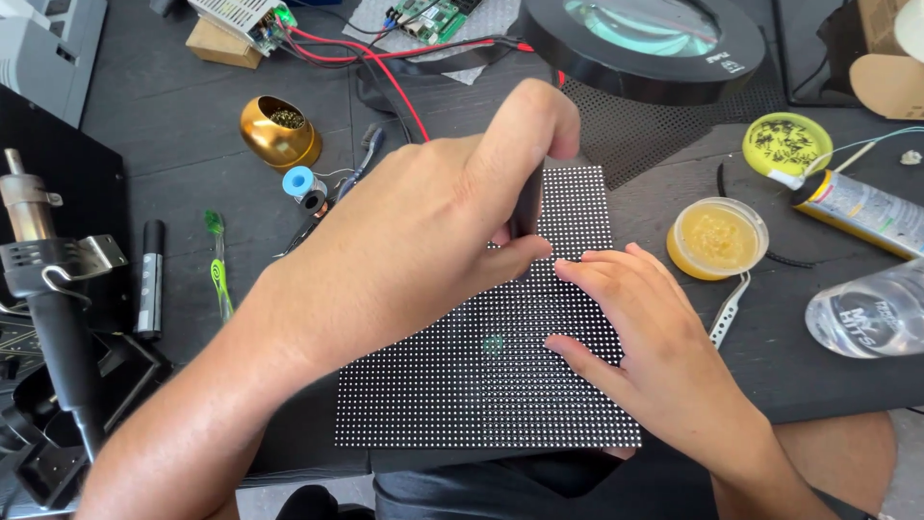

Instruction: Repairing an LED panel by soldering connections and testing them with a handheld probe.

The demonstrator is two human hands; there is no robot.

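1. Your left hand (433, 231) pinches a slim dark tool (526, 204) upright against the black dotted LED panel (481, 376).
2. Your right hand (640, 327) lies flat on the panel's right part.
3. A jar of yellow paste (717, 238) stands just right of the panel.

Black dotted LED panel (481, 376) centre; yellow-labelled tube (861, 210) right; cardboard box (219, 45) top left.
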